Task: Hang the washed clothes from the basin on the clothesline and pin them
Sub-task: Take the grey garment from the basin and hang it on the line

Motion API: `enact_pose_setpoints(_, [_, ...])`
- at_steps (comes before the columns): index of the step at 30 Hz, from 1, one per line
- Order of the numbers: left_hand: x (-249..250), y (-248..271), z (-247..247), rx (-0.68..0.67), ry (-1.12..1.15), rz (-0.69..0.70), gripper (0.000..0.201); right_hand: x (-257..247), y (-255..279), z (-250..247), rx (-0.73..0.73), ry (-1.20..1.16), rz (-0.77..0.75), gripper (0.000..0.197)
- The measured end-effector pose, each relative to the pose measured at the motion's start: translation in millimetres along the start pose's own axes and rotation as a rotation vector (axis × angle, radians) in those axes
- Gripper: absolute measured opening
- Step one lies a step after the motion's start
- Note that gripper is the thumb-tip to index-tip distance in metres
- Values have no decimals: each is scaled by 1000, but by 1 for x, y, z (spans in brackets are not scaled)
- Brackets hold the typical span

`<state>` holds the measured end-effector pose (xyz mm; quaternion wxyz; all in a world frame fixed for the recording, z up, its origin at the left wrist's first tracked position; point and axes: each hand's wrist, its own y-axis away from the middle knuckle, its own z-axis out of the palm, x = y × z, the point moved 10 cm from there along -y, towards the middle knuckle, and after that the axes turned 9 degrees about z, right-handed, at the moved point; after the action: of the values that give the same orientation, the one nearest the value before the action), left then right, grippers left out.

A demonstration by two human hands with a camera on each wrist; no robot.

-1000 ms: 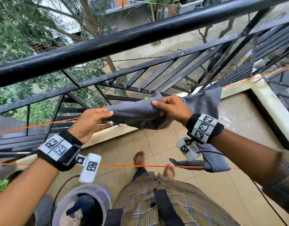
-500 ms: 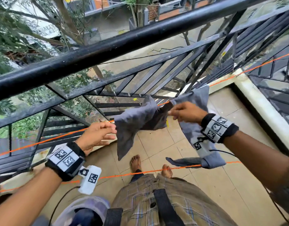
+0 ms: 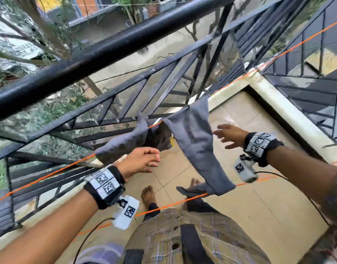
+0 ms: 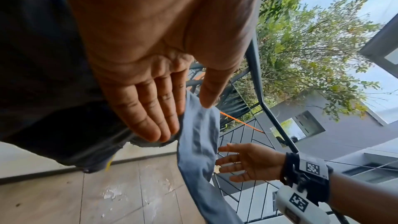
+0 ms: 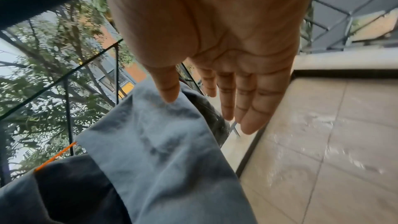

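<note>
Across the middle of the head view, a grey garment (image 3: 192, 138) lies draped over the far orange clothesline (image 3: 49, 174), one long leg sagging down to the near orange line (image 3: 158, 208) at lower centre. Left hand (image 3: 140, 161) sits just below-left of the cloth, fingers loosely extended, gripping nothing. Right hand (image 3: 230, 136) at centre right, fingers spread, close beside the hanging leg, holding nothing. Black railing (image 3: 106, 52) crosses the upper frame diagonally; tiled floor (image 3: 259, 197) below; a lilac rim at the bottom edge, too cut off to identify. Left wrist view: left hand (image 4: 155, 67) fills the upper centre, fingers straight and together, tips at the garment (image 4: 198, 142); contact unclear. Right hand (image 4: 249, 161) at lower right, fingers splayed, just beside the cloth. Right wrist view: right hand (image 5: 215, 48) at top centre, fingers straight; thumb tip overlaps the garment (image 5: 163, 151), touch uncertain. Clothesline (image 5: 53, 156) shows at lower left.
</note>
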<state>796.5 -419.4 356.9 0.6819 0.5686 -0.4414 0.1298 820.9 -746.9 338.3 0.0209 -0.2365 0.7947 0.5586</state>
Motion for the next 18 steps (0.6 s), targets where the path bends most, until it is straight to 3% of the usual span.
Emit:
enact_pose_setpoints(4, [-4,-37,61,-17,18,-167,57,14,-14,21,-239,43,69,40])
enact_pose_setpoints(5, [-8,-44,69,-20,23,-195,50,16,-16,28,-285,66,82,41])
enact_pose_setpoints(7, [-8,-55,87,1,70,-225,11,21,-22,30,-327,78,92,43])
enact_pose_setpoints(9, [-10,-62,102,5,165,-254,14,23,-27,25,-346,53,97,53])
enact_pose_setpoints(12, [-3,-63,116,18,321,-211,7,19,-20,17,-407,-35,36,48])
enact_pose_setpoints(16, [33,-41,118,36,415,-61,40,3,5,10,-563,-308,-15,41])
enact_pose_setpoints(18, [55,-29,106,74,471,23,39,-10,20,5,-651,-394,-55,37])
